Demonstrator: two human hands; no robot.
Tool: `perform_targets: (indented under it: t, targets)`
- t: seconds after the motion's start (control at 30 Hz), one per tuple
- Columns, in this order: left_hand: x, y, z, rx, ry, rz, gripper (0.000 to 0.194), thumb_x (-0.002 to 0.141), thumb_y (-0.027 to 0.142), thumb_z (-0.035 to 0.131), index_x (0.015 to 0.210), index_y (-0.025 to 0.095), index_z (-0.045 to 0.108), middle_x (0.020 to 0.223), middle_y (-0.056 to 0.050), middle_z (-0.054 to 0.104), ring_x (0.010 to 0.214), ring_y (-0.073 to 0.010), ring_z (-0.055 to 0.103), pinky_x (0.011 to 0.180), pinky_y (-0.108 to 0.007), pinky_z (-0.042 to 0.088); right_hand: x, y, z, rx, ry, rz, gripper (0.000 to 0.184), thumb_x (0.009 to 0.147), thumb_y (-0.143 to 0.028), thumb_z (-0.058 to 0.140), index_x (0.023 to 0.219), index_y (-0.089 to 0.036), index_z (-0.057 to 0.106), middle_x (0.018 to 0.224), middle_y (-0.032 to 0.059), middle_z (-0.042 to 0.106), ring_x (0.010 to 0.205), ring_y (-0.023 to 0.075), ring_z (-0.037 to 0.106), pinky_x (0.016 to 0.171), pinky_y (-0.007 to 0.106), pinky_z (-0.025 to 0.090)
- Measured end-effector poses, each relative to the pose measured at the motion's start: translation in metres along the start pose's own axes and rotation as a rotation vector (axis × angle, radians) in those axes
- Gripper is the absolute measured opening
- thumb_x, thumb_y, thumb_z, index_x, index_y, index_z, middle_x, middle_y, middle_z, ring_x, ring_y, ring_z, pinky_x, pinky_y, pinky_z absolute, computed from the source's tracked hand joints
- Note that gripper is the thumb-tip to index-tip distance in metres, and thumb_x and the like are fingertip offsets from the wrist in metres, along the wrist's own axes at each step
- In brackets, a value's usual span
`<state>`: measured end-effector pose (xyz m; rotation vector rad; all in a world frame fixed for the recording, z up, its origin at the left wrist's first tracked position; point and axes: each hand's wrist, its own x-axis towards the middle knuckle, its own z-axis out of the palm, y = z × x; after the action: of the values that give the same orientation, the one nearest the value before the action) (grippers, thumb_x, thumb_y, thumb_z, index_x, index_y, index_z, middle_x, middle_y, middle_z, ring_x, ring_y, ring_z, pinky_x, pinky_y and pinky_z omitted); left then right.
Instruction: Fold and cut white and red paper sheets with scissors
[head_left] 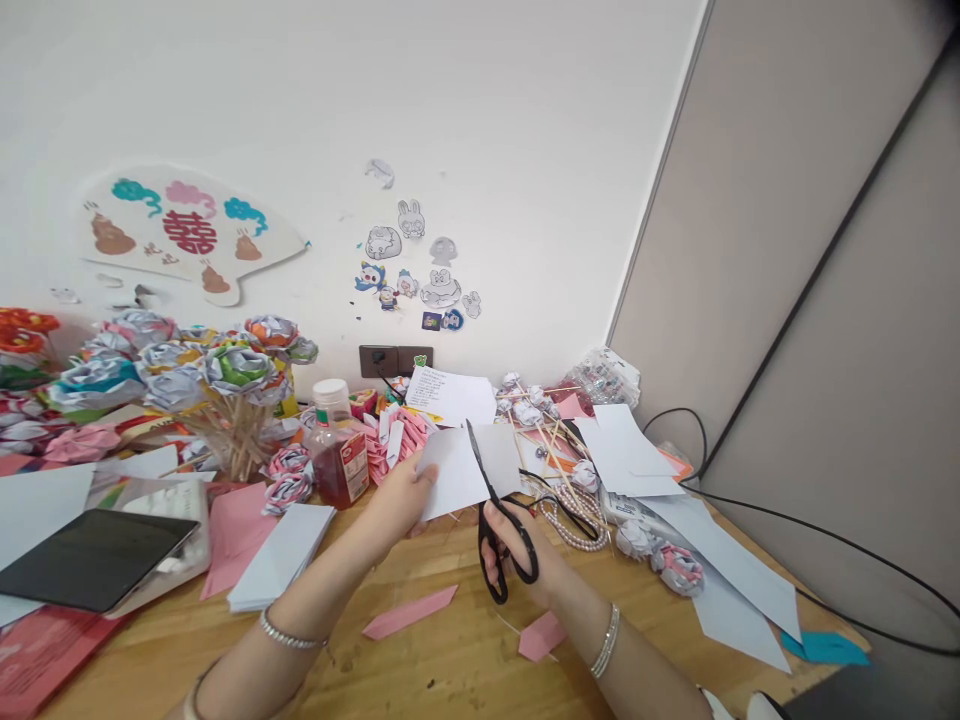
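My left hand point(401, 497) pinches the left edge of a white sheet of paper point(459, 468) and holds it up over the wooden table point(435, 660). My right hand point(525, 560) has its fingers through the handles of black scissors point(499, 530). The blades point up and away and lie across the middle of the sheet. Both wrists wear silver bracelets.
Pink paper scraps point(411, 612) lie on the table near my arms. A bottle of red liquid point(337, 450), paper roses on sticks point(225, 380), a dark tablet point(90, 558), a white paper stack point(281, 555), beads point(577, 520) and loose white sheets point(720, 560) surround them. Black cables point(825, 540) run at right.
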<state>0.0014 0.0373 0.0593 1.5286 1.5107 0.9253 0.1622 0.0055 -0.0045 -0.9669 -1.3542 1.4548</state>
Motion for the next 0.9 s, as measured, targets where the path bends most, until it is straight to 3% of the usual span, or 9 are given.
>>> perform_targets:
  t: [0.17,0.53,0.73,0.9]
  targets:
    - [-0.004,0.002,0.007,0.005,-0.027,-0.034,0.028,0.082,0.021,0.036,0.107,0.014,0.047,0.040,0.009,0.039,0.024,-0.0093,0.035,0.023,-0.018,0.023,0.000,-0.001,-0.002,0.036,-0.001,0.026,0.051,0.073,-0.066,0.044,0.076,-0.015,0.051,0.048,-0.0039,0.048,0.034,0.0076,0.045,0.028,0.016,0.030]
    - [-0.007,0.005,0.011,-0.064,-0.073,-0.060,0.027,0.084,0.018,0.030,0.107,0.014,0.044,0.035,0.010,0.037,0.023,-0.0093,0.031,0.023,-0.017,0.020,0.002,0.003,0.001,-0.049,0.134,0.031,0.049,0.068,-0.065,0.050,0.067,-0.016,0.048,0.039,-0.0067,0.044,0.028,0.0060,0.038,0.027,0.016,0.030]
    - [-0.011,0.011,0.009,-0.091,-0.089,-0.092,0.020,0.084,0.017,0.031,0.097,0.015,0.046,0.031,0.010,0.038,0.021,-0.0091,0.030,0.023,-0.017,0.017,0.003,0.002,-0.003,-0.055,0.059,0.037,0.048,0.070,-0.064,0.049,0.072,-0.016,0.048,0.044,-0.0053,0.047,0.031,0.0081,0.044,0.029,0.017,0.031]
    - [-0.015,0.009,0.015,-0.173,-0.137,-0.131,0.011,0.083,0.015,0.033,0.083,0.018,0.043,0.034,0.010,0.039,0.021,-0.0064,0.028,0.024,-0.016,0.014,0.002,0.002,-0.006,0.069,-0.034,0.092,0.050,0.071,-0.066,0.046,0.069,-0.016,0.048,0.053,-0.0017,0.050,0.038,0.0101,0.049,0.033,0.020,0.037]
